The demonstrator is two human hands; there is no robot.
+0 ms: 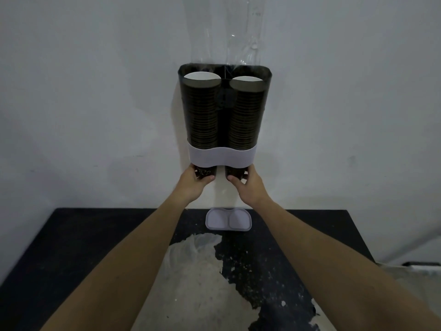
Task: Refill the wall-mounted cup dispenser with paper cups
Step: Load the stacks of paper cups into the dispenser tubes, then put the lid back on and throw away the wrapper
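A twin-tube cup dispenser (223, 154) hangs on the white wall, with a smoky see-through body and a pale band at its base. Both tubes hold tall stacks of dark paper cups (202, 113) with white insides showing at the top. Under the band, my left hand (196, 182) grips the bottom cup (207, 172) of the left stack. My right hand (245, 183) grips the bottom cup (233, 172) of the right stack.
A pale two-hollow lid (228, 220) lies on the black table (83, 247) against the wall, below the dispenser. The tabletop has a large worn, pale patch (195, 283) in the middle. Clear plastic wrap (241, 32) hangs against the wall above the dispenser.
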